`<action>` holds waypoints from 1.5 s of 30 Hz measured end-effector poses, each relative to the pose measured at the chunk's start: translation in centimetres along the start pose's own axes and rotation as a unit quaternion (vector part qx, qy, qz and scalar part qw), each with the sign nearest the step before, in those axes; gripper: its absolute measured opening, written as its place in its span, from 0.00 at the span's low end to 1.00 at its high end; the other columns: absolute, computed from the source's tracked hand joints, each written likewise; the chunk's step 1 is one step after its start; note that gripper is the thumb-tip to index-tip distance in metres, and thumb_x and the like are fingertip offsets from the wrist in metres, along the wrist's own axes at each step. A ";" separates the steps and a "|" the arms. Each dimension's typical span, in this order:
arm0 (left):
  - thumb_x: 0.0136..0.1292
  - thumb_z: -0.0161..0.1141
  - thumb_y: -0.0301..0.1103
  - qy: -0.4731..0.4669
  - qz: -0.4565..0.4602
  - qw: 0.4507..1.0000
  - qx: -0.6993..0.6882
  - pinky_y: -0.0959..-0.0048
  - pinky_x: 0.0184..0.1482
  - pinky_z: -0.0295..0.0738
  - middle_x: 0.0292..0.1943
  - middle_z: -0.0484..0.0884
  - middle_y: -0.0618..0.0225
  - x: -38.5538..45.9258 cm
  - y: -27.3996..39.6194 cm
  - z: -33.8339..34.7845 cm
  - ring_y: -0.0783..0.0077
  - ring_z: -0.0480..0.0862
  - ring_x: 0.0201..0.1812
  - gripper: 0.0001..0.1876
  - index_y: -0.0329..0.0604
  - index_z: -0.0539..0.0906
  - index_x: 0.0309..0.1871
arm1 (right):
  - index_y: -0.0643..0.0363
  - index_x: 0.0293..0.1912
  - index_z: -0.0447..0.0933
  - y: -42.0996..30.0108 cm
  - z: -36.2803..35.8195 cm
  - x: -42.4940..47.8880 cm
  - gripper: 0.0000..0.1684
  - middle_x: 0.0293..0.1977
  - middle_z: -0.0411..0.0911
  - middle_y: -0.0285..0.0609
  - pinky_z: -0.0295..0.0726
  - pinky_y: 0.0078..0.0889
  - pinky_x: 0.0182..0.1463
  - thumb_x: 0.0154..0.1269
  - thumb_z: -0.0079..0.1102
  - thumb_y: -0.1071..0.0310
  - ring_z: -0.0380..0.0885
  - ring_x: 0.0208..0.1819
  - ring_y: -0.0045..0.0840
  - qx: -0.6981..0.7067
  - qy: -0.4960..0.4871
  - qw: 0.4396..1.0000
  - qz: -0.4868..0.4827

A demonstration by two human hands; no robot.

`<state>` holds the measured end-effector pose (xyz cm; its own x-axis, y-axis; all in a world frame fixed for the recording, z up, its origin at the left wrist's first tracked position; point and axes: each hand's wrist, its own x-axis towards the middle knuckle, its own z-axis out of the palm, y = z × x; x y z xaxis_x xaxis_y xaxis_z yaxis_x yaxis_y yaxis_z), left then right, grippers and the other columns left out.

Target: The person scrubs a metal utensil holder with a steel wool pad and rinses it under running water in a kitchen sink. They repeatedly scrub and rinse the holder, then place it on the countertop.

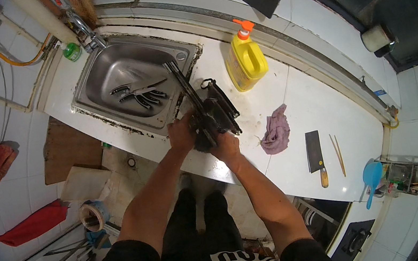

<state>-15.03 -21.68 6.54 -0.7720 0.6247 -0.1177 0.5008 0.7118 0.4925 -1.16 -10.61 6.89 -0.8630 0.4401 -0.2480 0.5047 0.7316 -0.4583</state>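
Both of my hands are on a black rack (191, 92) with long bars, at the right front corner of the sink. My left hand (182, 133) grips its near left side. On the near right side, my right hand (227, 146) has hold of it; fingers of both hands are partly hidden. A dark piece with a wire loop (222, 100) lies against the rack's right side; I cannot tell whether it is part of it. Several black-handled knives (143, 95) lie in a heap in the stainless steel sink (103, 71).
Behind the rack stands a yellow pump bottle (249, 61). Rightward on the white counter (294, 105) lie a purple cloth (276, 132), a cleaver (314, 151) and chopsticks (338, 155). A faucet (92, 40) and a green bottle (71, 51) stand at the sink's back left.
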 end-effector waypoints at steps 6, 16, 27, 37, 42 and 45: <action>0.59 0.68 0.29 0.013 -0.002 1.000 -0.008 0.52 0.54 0.70 0.45 0.90 0.66 -0.3 -0.9 -0.3 0.56 0.85 0.48 0.33 0.60 0.76 0.70 | 0.35 0.76 0.64 0.3 -0.8 -2.3 0.51 0.37 0.86 0.53 0.87 0.51 0.42 0.54 0.75 0.47 0.87 0.38 0.48 -0.079 -0.071 0.994 0.007; 0.59 0.68 0.29 0.009 0.005 1.000 -0.003 0.55 0.53 0.70 0.41 0.91 0.69 -0.1 -0.3 -0.7 0.57 0.87 0.46 0.32 0.61 0.78 0.69 | 0.33 0.74 0.67 0.7 -2.2 -0.9 0.46 0.38 0.86 0.52 0.87 0.50 0.46 0.55 0.71 0.58 0.87 0.41 0.49 -0.057 -0.062 0.996 -0.033; 0.62 0.68 0.30 -0.006 0.003 1.000 -0.006 0.54 0.54 0.68 0.43 0.91 0.66 0.0 -0.6 -0.3 0.55 0.86 0.47 0.30 0.60 0.78 0.68 | 0.47 0.65 0.73 4.1 -2.0 -3.3 0.38 0.32 0.86 0.53 0.84 0.55 0.41 0.56 0.74 0.54 0.86 0.37 0.49 -0.053 -0.017 0.996 0.076; 0.62 0.68 0.29 -0.007 0.013 1.000 0.000 0.53 0.53 0.69 0.41 0.91 0.65 0.2 -1.2 0.1 0.55 0.86 0.45 0.32 0.62 0.76 0.71 | 0.38 0.76 0.64 5.1 -0.7 -2.7 0.51 0.32 0.85 0.55 0.86 0.53 0.40 0.53 0.72 0.58 0.86 0.38 0.49 -0.058 -0.025 0.996 0.056; 0.61 0.69 0.30 0.006 0.024 1.000 -0.006 0.54 0.51 0.70 0.39 0.90 0.63 0.1 -0.5 -0.8 0.56 0.87 0.44 0.33 0.62 0.76 0.71 | 0.38 0.75 0.65 2.6 -0.2 -4.8 0.50 0.34 0.85 0.56 0.85 0.53 0.39 0.51 0.73 0.61 0.85 0.38 0.49 -0.064 -0.027 0.996 0.057; 0.59 0.71 0.30 0.035 0.028 0.999 -0.016 0.55 0.50 0.70 0.37 0.89 0.63 -0.1 -0.9 0.1 0.56 0.86 0.42 0.33 0.61 0.77 0.70 | 0.42 0.76 0.64 3.3 -1.2 -3.5 0.52 0.32 0.85 0.54 0.85 0.52 0.39 0.52 0.73 0.58 0.86 0.37 0.49 -0.066 -0.014 0.995 0.070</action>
<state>-15.40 -22.32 6.06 -0.7697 0.6377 -0.0291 0.5314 0.6654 0.5243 3.51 -9.13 7.27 -0.7834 0.5289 -0.3264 0.6167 0.7267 -0.3026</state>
